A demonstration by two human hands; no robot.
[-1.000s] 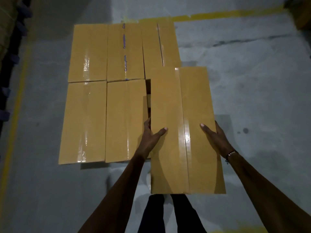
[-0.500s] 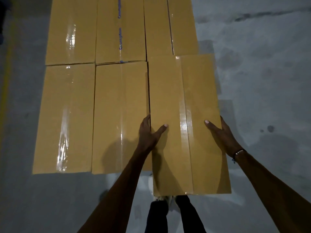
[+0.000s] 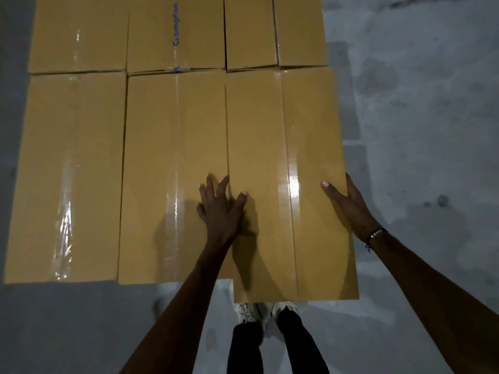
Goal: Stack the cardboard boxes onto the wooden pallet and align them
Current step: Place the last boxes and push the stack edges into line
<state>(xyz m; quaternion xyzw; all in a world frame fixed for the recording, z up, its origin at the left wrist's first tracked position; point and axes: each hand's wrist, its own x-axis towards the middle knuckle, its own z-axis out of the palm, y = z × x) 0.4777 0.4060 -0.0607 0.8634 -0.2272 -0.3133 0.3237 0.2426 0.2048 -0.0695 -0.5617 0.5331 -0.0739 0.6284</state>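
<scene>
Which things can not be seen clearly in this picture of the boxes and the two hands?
- Wooden pallet: hidden, head view; the cardboard boxes cover it.
- Far row of boxes: cut off by the top edge.
- Right hand: fingers hidden behind the side of the near-right box.
- Purple print: too small to read.
- Left hand: contact with the box tops unclear.

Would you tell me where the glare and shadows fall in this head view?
Head view: dim overall; bright glare on the tape seam of the near right box, streakier shine on the near left box; the left hand casts a shadow on the middle box; wide-angle bowing at edges.
</scene>
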